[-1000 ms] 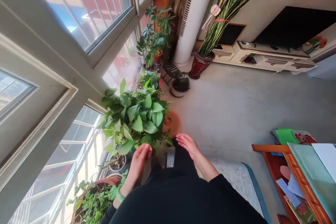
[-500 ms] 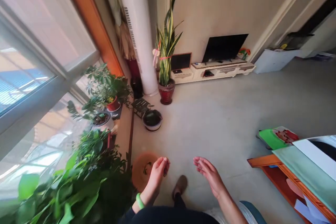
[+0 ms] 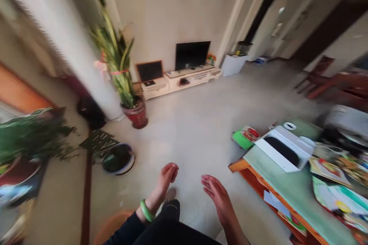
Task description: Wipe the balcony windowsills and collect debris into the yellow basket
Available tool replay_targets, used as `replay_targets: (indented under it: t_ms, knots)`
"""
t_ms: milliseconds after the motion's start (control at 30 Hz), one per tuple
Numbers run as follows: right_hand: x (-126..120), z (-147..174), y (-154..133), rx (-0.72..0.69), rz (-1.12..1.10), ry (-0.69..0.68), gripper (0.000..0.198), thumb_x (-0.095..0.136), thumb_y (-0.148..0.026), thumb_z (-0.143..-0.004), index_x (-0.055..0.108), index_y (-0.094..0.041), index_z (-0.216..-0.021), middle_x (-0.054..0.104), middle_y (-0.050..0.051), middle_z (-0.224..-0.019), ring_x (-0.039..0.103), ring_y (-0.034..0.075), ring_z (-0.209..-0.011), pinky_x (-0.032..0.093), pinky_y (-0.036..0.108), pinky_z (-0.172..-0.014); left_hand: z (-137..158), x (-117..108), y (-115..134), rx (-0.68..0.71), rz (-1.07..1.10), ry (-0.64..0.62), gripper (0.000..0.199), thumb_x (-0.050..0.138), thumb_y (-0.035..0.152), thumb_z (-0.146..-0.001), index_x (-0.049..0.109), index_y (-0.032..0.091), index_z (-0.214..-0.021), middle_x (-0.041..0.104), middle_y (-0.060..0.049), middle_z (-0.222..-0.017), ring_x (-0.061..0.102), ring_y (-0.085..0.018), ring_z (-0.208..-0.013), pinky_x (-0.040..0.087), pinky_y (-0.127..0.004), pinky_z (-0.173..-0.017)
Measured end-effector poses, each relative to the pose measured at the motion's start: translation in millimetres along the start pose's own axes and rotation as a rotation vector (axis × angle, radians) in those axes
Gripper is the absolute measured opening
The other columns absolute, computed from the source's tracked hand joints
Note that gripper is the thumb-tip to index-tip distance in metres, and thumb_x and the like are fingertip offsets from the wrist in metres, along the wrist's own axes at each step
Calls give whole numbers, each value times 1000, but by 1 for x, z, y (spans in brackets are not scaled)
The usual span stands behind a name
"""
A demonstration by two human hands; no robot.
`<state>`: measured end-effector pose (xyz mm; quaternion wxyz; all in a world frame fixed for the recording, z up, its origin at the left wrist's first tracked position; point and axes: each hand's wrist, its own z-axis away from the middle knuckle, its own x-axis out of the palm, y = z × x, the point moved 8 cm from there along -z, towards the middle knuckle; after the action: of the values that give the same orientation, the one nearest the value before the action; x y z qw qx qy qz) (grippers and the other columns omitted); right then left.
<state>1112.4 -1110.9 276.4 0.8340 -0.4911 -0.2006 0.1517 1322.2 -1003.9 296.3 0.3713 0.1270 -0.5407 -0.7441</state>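
My left hand [image 3: 167,176], with a green bangle [image 3: 147,210] on its wrist, is held over the floor with its fingers curled in. Nothing shows in it. My right hand [image 3: 214,189] hovers to the right of it, palm turned inward, fingers stretched and slightly apart, touching nothing. Below and to the left of my left hand is an orange basin [image 3: 110,227], partly cut off by the frame and my sleeve. The green-topped coffee table [image 3: 266,164] stands nearest to my right hand, apart from it.
A dark-filled round pot [image 3: 118,159] sits on the floor at left, with a red-potted snake plant [image 3: 136,113] beyond. A television [image 3: 192,54] stands on a low white cabinet [image 3: 198,78]. A white box [image 3: 287,147] and papers lie on the coffee table. Green packaging [image 3: 243,138] is beside it.
My view has swung to the right, away from the window plants, bringing more of the coffee table and the dining area into sight. Both hands keep nearly the same pose.
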Motion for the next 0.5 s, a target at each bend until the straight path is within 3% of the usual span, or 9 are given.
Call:
replay_targets:
  t_ms: [100, 200, 267, 333, 400, 500]
  knots:
    - [-1, -66, -31, -13, -18, 10, 55, 73, -69, -72, 74, -24, -104, 71, 13, -124, 66, 31, -118, 51, 47, -101, -62, -1, 16, -13, 1, 67, 46, 74, 60, -67, 64, 16, -77, 49, 4, -61, 40, -8, -54, 31, -21, -51]
    - [-11, -141, -86, -94, -33, 46, 54, 73, -69, -72, 74, -24, -103, 71, 12, -124, 67, 30, -116, 50, 45, -99, -130, -18, 21, -108, 17, 220, 53, 82, 57, -50, 67, 16, -80, 59, 1, -67, 51, -10, -59, 42, -22, -55]
    - [-25, -189, -128, -144, -41, 103, 55, 72, -70, -72, 73, -23, -102, 72, 12, -123, 67, 30, -114, 50, 45, -98, -183, -29, 26, -186, 26, 346, 58, 84, 53, -40, 69, 17, -84, 64, 0, -69, 57, -13, -64, 47, -24, -57]
    - [-47, -230, -169, -180, -67, 188, 56, 71, -71, -72, 73, -22, -100, 73, 12, -120, 67, 30, -113, 50, 45, -97, -246, -21, 39, -216, -4, 363, 56, 83, 49, -39, 69, 18, -83, 65, 0, -70, 59, -15, -66, 50, -25, -59]
    - [-75, -264, -203, -214, -114, 281, 57, 71, -72, -72, 72, -22, -99, 73, 12, -118, 68, 29, -111, 51, 44, -96, -313, 11, 64, -183, -67, 277, 53, 83, 49, -42, 69, 18, -83, 66, 0, -72, 60, -15, -70, 52, -25, -62]
    - [-124, -302, -240, -274, -186, 419, 57, 70, -72, -73, 73, -22, -100, 73, 11, -118, 68, 29, -111, 51, 43, -95, -401, 105, 110, -99, -179, 81, 51, 82, 53, -50, 69, 19, -85, 65, 1, -74, 60, -16, -73, 52, -26, -65]
